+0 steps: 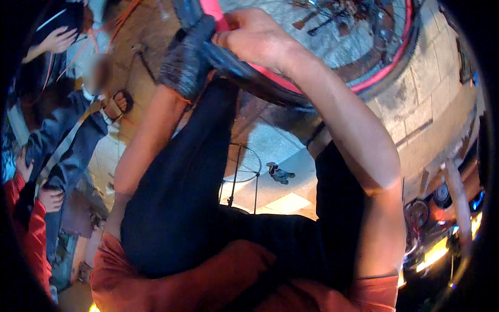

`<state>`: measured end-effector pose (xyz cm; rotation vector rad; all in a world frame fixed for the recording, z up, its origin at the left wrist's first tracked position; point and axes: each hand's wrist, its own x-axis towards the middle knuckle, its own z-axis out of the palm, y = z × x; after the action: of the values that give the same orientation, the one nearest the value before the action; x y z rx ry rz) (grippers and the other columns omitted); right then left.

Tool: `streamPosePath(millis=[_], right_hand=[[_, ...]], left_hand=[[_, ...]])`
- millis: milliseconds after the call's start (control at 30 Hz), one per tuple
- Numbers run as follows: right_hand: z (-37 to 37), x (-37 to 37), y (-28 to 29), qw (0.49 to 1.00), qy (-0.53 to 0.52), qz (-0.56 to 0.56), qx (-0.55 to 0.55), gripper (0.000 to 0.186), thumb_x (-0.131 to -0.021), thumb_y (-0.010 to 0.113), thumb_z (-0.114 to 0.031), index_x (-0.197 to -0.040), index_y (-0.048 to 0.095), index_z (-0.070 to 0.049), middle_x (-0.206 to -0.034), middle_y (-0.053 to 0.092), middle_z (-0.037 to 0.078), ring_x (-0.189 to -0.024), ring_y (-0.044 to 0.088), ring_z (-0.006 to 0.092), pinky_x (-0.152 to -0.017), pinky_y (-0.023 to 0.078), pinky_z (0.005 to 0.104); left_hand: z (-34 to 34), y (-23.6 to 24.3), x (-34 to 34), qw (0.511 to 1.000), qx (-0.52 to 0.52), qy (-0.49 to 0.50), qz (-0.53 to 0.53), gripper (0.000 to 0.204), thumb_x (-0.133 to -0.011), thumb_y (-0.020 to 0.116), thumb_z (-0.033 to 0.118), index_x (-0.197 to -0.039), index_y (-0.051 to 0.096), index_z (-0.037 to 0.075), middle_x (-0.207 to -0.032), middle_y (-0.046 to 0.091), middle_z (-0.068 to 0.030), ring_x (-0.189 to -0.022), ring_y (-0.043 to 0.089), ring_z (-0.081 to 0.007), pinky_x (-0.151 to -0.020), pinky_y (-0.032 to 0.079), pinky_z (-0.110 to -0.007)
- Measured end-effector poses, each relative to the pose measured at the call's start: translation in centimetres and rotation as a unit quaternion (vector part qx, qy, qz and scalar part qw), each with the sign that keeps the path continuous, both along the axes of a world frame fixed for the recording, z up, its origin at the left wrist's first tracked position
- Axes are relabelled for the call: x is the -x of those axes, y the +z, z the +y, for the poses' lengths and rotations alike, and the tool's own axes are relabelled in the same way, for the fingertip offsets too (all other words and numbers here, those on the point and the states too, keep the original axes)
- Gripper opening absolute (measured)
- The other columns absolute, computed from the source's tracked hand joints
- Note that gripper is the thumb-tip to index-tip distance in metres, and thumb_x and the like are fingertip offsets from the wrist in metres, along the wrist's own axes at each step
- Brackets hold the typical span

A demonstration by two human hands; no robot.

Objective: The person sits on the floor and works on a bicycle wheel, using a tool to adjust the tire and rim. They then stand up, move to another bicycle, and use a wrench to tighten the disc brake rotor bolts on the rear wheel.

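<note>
Gripping a bicycle wheel (364,78) with both hands, up at the top of the head view. Left hand (189,54), in a dark grey work glove, wrapping the black tyre (249,86) with fingers (200,31) closed over its outer edge. Right hand (254,36), bare, clamping the same tyre just beside the glove, fingers curled down behind the rubber and partly hidden. Showing a pink band (387,67) just inside the tyre, whether rim or tube hard to tell, running on round the wheel away from the fingers. Blurring the spokes and hub (332,15) beyond the fingers.

Judging the handling: the tyre likely flexing under thumb pressure yet resisting firmly near its inner edge; the rim inside staying rigid; the whole wheel probably light enough for two hands but awkward by its span. Rubber offering good friction, more so under the glove. Best taking hold right where the fingers are sitting now, on the tyre edge, hands close together, keeping clear of the thin spokes.

Lying below the fingers: dark trousers (176,197), a wire stand (241,174) on the paved floor (442,109). Standing off to the left of the fingers: another person in a blue jacket (67,140).
</note>
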<state>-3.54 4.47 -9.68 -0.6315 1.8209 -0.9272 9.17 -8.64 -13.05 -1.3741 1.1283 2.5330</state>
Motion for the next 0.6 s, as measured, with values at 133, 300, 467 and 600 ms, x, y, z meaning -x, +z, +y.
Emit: streamPosePath(millis=[133,300,467,600], right_hand=[[2.5,2.6,3.7,0.994,-0.02,-0.087,0.065,0.04,-0.096,0.066,-0.021,-0.129,0.063,0.001,-0.119,0.071,0.016,-0.108,0.065,0.0256,-0.099,0.049,0.0351],[15.2,4.5,2.7,0.991,-0.111,0.051,0.06,0.033,-0.1,0.067,-0.023,-0.127,0.068,-0.004,-0.101,0.074,0.009,-0.087,0.068,0.0132,-0.08,0.056,0.0299],[34.0,4.6,-2.2,0.895,-0.392,0.126,-0.171,0.03,-0.099,0.066,-0.024,-0.115,0.071,0.001,-0.09,0.075,0.009,-0.081,0.07,0.0161,-0.076,0.056,0.0315],[49.9,-3.3,-9.3,0.833,-0.301,0.236,-0.399,0.041,-0.093,0.071,-0.033,-0.119,0.07,-0.002,-0.108,0.074,0.02,-0.1,0.072,0.033,-0.092,0.055,0.0399]], left_hand=[[-1.5,2.8,2.4,0.918,0.342,-0.192,-0.058,0.037,-0.103,0.06,0.035,-0.123,0.068,0.005,-0.111,0.069,-0.0048,-0.101,0.064,-0.017,-0.091,0.053,-0.035],[-6.7,-2.1,3.4,0.904,0.39,-0.162,0.062,0.039,-0.102,0.061,0.029,-0.131,0.065,0.003,-0.125,0.067,-0.0067,-0.113,0.062,-0.0177,-0.1,0.049,-0.035],[-7.9,-2.4,2.1,0.952,0.288,-0.073,0.072,0.048,-0.101,0.064,0.03,-0.139,0.061,0.001,-0.136,0.063,-0.0058,-0.12,0.059,-0.0172,-0.106,0.044,-0.034],[-4.9,0.0,4.7,0.936,0.337,-0.096,-0.044,0.054,-0.101,0.064,0.038,-0.142,0.059,0.002,-0.134,0.063,-0.0047,-0.119,0.058,-0.0159,-0.106,0.044,-0.034]])
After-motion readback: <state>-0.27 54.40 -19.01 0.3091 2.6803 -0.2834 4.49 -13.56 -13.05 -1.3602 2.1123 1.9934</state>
